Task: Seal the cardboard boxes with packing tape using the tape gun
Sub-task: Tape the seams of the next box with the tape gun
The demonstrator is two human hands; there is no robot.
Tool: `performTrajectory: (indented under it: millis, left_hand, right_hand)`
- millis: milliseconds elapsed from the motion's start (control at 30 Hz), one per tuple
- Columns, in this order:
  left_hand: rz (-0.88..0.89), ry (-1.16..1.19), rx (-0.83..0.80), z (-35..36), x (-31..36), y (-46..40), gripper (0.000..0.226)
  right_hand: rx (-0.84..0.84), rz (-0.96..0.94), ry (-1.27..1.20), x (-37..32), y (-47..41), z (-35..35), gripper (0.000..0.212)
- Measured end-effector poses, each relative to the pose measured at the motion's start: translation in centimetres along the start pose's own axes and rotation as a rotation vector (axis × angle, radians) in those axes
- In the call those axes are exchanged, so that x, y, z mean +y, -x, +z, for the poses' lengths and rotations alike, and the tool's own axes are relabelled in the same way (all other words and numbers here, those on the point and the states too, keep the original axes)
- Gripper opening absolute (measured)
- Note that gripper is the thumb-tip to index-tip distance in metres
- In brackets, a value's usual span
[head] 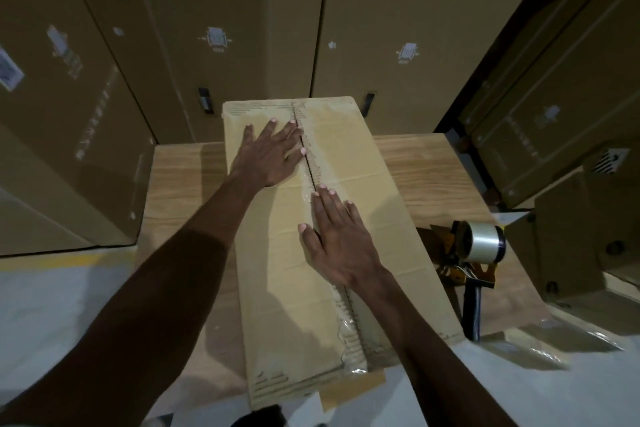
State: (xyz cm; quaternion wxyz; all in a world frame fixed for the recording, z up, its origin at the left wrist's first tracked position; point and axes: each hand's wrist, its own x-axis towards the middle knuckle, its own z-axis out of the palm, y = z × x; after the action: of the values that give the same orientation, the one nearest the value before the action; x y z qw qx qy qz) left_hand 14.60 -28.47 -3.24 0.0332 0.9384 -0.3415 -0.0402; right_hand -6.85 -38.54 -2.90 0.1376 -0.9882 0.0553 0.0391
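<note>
1. On top of the one long tan cardboard box (332, 218), two hands lie flat with fingers straight; neither grip has hold of anything.
2. Left hand (268, 152) presses the far part of the left flap, its fingertips touching the centre seam.
3. Right hand (334, 239) presses nearer the person, its fingers lying over the seam and the strip of clear packing tape (308, 184) that runs along it.
4. Both flaps are down; the seam shows as a dark line between the two hands, with torn, ribbed cardboard along its edges.
5. Under the box is one light wood-grain worktop (433, 166), showing on both sides of the hands.
6. Right of the right hand, well apart from it, one tape gun with a yellow frame and black handle (467, 270) lies on the worktop beside the box, carrying one roll of clear tape (483, 241).
7. Beyond the left hand stand several tall brown cartons (214, 28) with pale printed marks; more cartons stand to the right.
</note>
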Motion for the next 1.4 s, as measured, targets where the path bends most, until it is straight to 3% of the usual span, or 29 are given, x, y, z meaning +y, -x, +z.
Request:
performTrajectory:
  millis: [300,567,767,1033,1200,1400]
  left_hand:
    - [-0.042,0.063,-0.044,0.5,4.5,6.0,0.062]
    - [-0.029,0.041,-0.029,0.5,4.6,6.1,0.064]
    - [0.067,0.031,-0.077,0.5,7.1,10.7,0.064]
    - [0.039,0.065,-0.051,0.5,8.3,12.9,0.061]
    - [0.037,0.067,-0.031,1.0,8.2,12.7,0.062]
    - [-0.055,0.082,-0.057,0.7,7.7,14.0,0.066]
  right_hand:
    - [-0.044,-0.004,0.006,-0.2,1.2,-0.1,0.068]
    - [-0.102,-0.022,0.013,0.0,10.7,-0.3,0.073]
    - [-0.081,-0.037,0.016,0.3,10.7,0.2,0.072]
    - [-0.121,-0.034,0.014,0.0,12.6,0.2,0.074]
    - [-0.046,-0.038,0.027,-0.3,18.7,1.1,0.075]
    - [0.007,-0.042,-0.164,0.8,18.2,0.7,0.074]
